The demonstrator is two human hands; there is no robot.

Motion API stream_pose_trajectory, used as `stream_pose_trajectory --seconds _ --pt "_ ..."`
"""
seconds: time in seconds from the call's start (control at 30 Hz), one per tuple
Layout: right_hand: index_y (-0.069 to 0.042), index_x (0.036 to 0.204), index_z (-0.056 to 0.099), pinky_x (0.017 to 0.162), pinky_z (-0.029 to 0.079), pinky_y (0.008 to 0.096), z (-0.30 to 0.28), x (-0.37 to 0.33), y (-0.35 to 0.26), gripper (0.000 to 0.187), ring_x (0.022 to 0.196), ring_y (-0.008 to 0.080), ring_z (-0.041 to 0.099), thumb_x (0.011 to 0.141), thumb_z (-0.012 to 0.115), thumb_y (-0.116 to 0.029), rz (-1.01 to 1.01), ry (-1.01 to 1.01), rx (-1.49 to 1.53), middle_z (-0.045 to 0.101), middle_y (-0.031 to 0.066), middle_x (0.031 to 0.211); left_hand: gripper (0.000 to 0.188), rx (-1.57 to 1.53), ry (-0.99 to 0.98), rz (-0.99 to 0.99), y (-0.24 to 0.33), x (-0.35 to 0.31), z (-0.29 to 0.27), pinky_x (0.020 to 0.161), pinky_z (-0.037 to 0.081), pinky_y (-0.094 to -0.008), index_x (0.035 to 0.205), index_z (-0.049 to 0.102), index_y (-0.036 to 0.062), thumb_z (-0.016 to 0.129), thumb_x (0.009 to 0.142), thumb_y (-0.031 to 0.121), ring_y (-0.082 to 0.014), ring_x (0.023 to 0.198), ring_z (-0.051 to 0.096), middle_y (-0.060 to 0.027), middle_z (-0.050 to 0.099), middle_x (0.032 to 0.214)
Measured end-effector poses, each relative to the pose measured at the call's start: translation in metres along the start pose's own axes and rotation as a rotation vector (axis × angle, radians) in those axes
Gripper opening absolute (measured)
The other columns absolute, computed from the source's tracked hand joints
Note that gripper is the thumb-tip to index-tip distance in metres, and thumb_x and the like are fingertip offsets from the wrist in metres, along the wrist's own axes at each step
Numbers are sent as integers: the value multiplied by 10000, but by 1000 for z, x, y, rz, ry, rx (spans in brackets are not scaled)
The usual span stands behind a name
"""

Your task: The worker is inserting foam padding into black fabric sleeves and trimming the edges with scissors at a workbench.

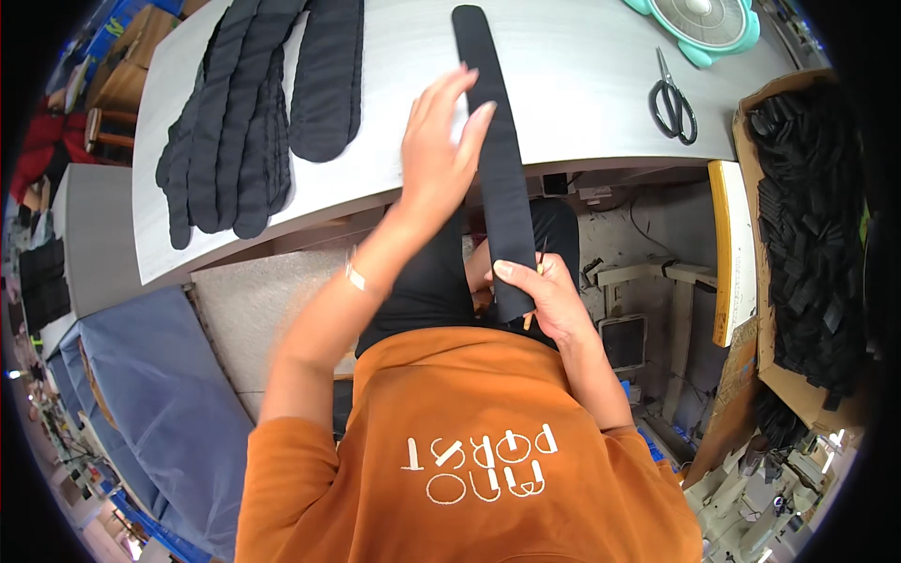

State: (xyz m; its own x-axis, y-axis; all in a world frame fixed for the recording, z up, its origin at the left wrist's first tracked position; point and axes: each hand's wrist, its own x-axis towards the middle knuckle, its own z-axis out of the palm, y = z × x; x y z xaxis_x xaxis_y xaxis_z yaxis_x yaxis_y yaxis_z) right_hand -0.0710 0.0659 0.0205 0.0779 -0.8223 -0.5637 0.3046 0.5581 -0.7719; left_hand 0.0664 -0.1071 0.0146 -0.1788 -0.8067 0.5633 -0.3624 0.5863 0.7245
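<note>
A long black fabric strip (502, 159) with a rounded far end runs from the white tabletop over its front edge to my lap. My right hand (552, 298) pinches its near end, the thumb lying on top. A thin wood-coloured stick (528, 321) also pokes out from that hand; most of it is hidden. Beside the strip's far half, my left hand (439, 141) is open, fingers apart, the fingertips near its left edge. Whether they touch the cloth I cannot tell.
Stacks of black fabric strips (230, 122) lie at the table's left. Black-handled scissors (672, 108) and a turquoise fan (741, 42) are at the right. Farther right, a cardboard box (765, 319) holds many small black pieces. Blue cloth (155, 403) hangs at my left.
</note>
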Motion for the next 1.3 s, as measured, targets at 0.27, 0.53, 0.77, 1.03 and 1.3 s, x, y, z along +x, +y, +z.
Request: stream_pose_trajectory --seconds 0.27,0.53,0.77,1.03,1.3 --pt "-42 917 718 436 384 195 -7 7 -17 333 541 36 539 877 735 -373 0 -85 -159 630 -20 676 242 -1011 -191 -1116 37 -90 -31 794 541 -297 1104 636 -3 694 946 171 -136 828 674 -53 699 947" --pt "-17 1104 660 724 486 347 -37 35 -68 279 845 205 612 994 589 -263 -688 601 -723 622 91 1027 166 -1267 -277 -1156 26 -54 -33 781 577 -309 1040 643 23 641 978 176 -173 893 708 -81 715 997" --pt "-92 1117 698 817 478 401 -96 132 -115 221 981 315 586 911 617 -94 -1006 796 -1437 602 121 1030 227 -1573 -170 -1210 29 -25 -28 843 620 -344 1133 623 -33 585 1003 149 -216 989 708 -186 699 1088" --pt "-11 1044 697 815 519 337 -31 25 -94 178 898 254 651 868 681 -10 -1164 738 -835 658 131 1037 247 -1680 -112 -1220 22 -6 -16 857 611 -364 1160 622 -32 573 1012 159 -234 1000 702 -193 691 1124" --pt "2 1023 662 651 540 286 -4 -25 -61 312 748 188 646 751 813 -16 -1176 634 -598 628 126 1036 241 -1548 -251 -1144 42 -2 30 906 579 -354 1159 607 -13 562 1019 179 -217 1003 698 -150 698 1132"
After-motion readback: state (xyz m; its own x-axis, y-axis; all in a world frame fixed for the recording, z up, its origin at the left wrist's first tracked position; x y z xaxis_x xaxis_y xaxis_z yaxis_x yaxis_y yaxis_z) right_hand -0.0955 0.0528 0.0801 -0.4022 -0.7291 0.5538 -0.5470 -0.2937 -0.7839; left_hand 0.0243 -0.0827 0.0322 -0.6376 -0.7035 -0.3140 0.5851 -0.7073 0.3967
